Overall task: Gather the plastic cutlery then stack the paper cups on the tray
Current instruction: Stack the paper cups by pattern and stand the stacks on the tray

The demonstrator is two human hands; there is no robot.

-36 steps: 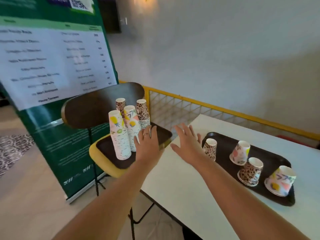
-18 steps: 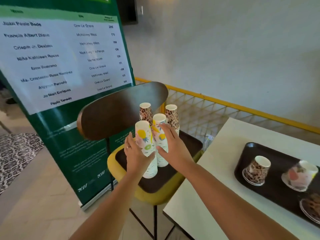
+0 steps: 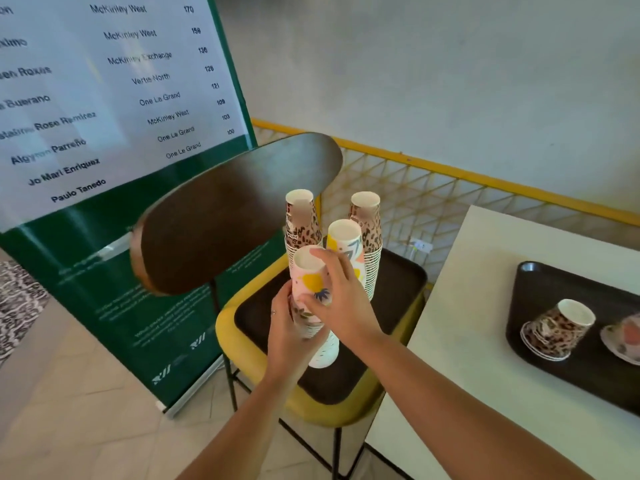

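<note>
Head view, single entry.

Centre of frame: a tall stack of floral cups [image 3: 310,299], inverted, is gripped by both hands. The left hand [image 3: 289,332] is wrapped round the stack's lower part from the left side, fingers closed on it. The right hand [image 3: 341,303] is curled over the upper cups, thumb at front, fingertips [image 3: 318,253] reaching the top edge; it is closed on the same stack. The foot of the stack [image 3: 323,353] appears to rest on, or just above, a dark tray [image 3: 398,292] lying on a yellow chair seat [image 3: 242,348].

Behind the hands, upper centre: three further stacks are noted on the same tray, two leopard-print [image 3: 301,220] [image 3: 367,220] and one floral [image 3: 346,244], close together and just beside the held stack.

Right of frame: a white table [image 3: 460,323] carries a second dark tray [image 3: 540,285] with a short leopard-print stack [image 3: 557,327], tilted, and a floral cup [image 3: 623,337] cut off at the frame edge. No plastic cutlery is seen anywhere.

Risks, as judged:
- The held stack is tall and light; a grip on only the upper cups may separate it, leaving lower cups behind or dropping them.
- The neighbouring stacks stand near enough to be knocked over by the right hand or wrist.
- The chair tray overhangs the seat at the right; a sideways pull could shift it.
- Hard squeezing may crush the paper walls.
</note>
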